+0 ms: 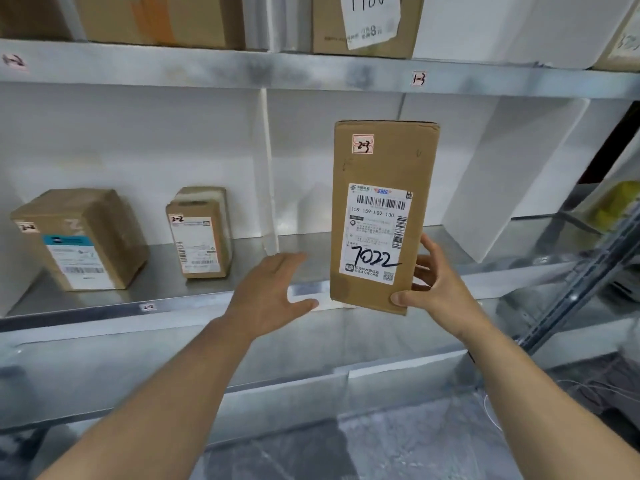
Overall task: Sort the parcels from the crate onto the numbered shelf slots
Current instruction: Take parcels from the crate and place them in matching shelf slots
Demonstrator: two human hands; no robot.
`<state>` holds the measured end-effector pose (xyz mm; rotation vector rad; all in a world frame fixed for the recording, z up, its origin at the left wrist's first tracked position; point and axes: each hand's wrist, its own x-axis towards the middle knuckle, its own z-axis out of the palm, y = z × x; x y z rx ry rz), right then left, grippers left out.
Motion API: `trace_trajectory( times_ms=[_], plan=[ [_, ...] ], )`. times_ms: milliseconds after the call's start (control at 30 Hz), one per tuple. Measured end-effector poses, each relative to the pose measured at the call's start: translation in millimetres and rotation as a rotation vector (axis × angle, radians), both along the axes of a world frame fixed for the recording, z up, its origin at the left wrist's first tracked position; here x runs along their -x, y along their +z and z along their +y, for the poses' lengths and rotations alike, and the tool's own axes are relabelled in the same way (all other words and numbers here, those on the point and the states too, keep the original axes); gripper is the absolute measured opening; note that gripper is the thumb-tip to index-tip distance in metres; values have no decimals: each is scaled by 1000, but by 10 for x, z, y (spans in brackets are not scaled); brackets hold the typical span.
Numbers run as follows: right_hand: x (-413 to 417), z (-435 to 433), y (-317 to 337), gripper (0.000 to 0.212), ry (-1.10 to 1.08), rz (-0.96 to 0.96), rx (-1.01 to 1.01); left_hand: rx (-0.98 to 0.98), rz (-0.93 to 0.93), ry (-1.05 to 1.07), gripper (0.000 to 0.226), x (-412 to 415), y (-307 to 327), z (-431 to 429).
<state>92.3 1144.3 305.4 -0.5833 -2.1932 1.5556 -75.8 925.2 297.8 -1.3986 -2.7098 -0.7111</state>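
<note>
The right hand grips the tall parcel, marked 2-3, by its lower right corner, upright at the shelf's front edge. The left hand hovers beside it, fingers spread and holding nothing. Held so low and one-handed, the parcel could topple forward off that edge.

Parcel: matt brown cardboard, white paper label. Shelf: dull, smudged grey metal. Dividers: matt white board.

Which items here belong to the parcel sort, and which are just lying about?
Job: parcel marked 2-3, its lower corner in the right hand; left hand, open beside it; middle shelf; slot tag 2-2; left 2-2 parcel; right 2-2 parcel.
Lying about: yellow object, far right; thin wire, floor lower right.
</note>
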Motion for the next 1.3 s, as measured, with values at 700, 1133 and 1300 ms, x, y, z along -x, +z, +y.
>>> trace_trajectory(
  times_ms=[700, 1133, 1300],
  plan=[
    [1674, 1240, -622, 112, 288, -89, 23, -22, -264, 241, 87, 789, -448, 1235],
    [2016, 1087, -998, 89, 360, -92, -144, -413, -512, 486, 54, 836, -733, 1381],
    [2062, 1107, -1130, 109, 327, -201, -252, -381, -539, 487, 61, 820, -722, 1390]
  ],
)
